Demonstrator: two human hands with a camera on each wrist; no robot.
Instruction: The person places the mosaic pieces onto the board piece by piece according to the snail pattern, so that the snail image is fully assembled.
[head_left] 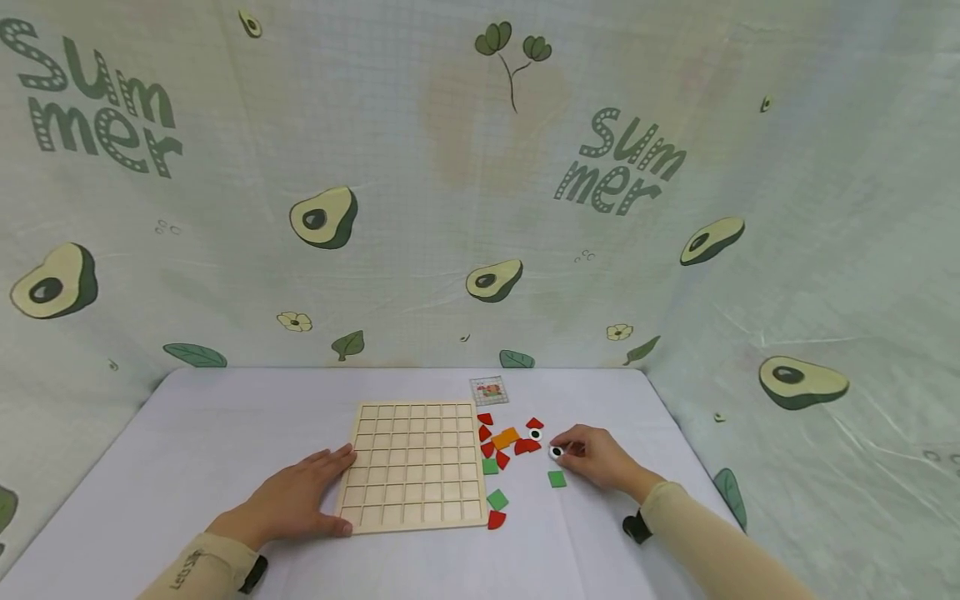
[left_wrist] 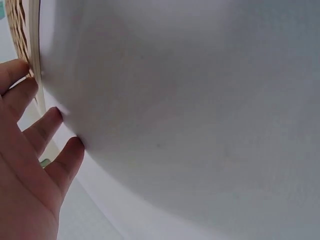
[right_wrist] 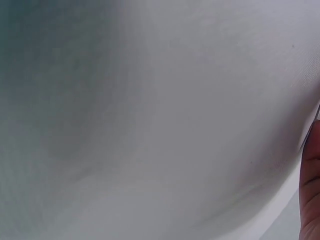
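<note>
The white disc with a black centre (head_left: 556, 452) is at the fingertips of the right hand (head_left: 596, 457), out to the right of the board on the tabletop (head_left: 611, 533); the thumb and forefinger appear drawn nearly together on its rim, one to each side, with the black centre uncovered, though whether the disc is lifted or still rests on the cloth cannot be told; a light pinch at the rim should serve best, since a thin, smooth round piece would likely slip or flip if squeezed off-centre, and keeping it level ought to help it settle flat; just below it lies a green square (head_left: 557, 479), so the heel of the hand and the sleeve would do well to pass above it; to its left are a second white disc (head_left: 535, 434) and, beyond that, orange pieces (head_left: 505, 438) among red wedges (head_left: 497, 520), some close by the right edge of the gridded wooden board (head_left: 415, 473), where a low sweep could scatter them; the board's visible cells are bare; at its left edge the left hand (head_left: 296, 498) lies with fingers spread and grasping nothing, fingertips at the side and thumb by the near corner; gentle, steady contact there should keep the board from sliding, whereas a hard push might shove it into the loose pieces; a small printed card (head_left: 489, 390) lies past the far right corner, well placed for a glance.
</note>
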